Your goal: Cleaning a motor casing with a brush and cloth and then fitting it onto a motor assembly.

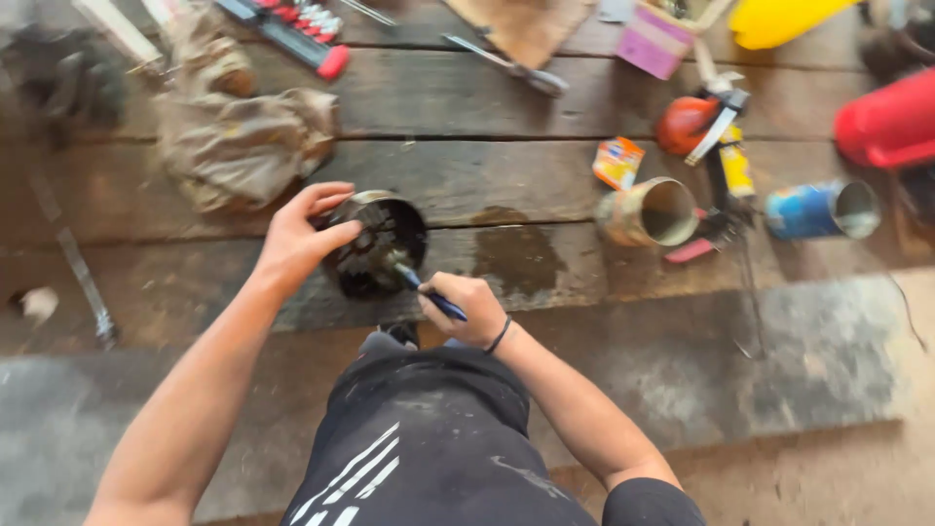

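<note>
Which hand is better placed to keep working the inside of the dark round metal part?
The right hand, probably: it holds the blue-handled brush, tip already inside the dark round metal part. The left hand is gripping that part's rim, steadying it.

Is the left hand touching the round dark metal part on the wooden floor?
Touching. The head view shows the left hand with fingers wrapped over the rim of the round dark metal part.
</note>
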